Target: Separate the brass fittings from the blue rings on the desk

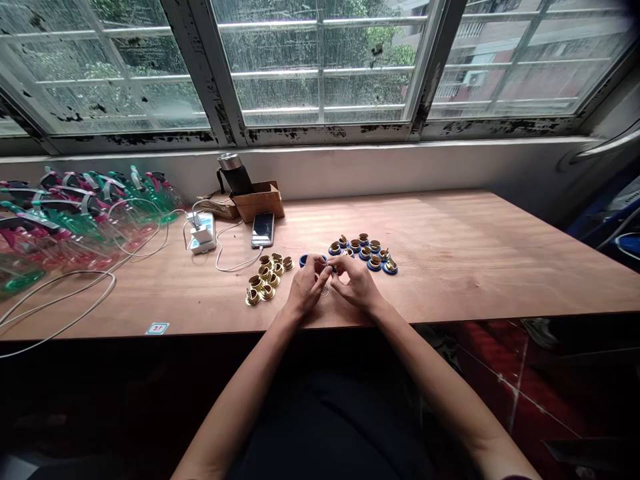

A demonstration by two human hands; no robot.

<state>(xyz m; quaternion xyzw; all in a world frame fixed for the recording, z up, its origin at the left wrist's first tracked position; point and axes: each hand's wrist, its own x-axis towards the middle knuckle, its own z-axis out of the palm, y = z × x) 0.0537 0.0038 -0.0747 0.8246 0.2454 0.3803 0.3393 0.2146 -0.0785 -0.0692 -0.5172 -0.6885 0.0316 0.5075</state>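
My left hand (309, 287) and my right hand (356, 283) meet over the front of the wooden table, fingertips pinched together around a small dark part too little to name. Just behind the left fingers, partly covered by them, lies a blue ring (303, 260). A thin pale ring or coil (325, 291) shows on the wood between the hands. Left of my hands sits a group of several gold-coloured metal pieces (267, 292) with round flanges. Beyond my right hand stand several similar gold pieces set in blue rings (374, 263).
A phone (263, 231) on a charging cable lies behind the gold pieces. Behind it are a cardboard box (265, 200) and a tilted black flask (236, 175). A white power strip (202, 235), loose cables and many clear spray bottles (85, 220) occupy the left. The table's front edge (210, 335) runs near my forearms.
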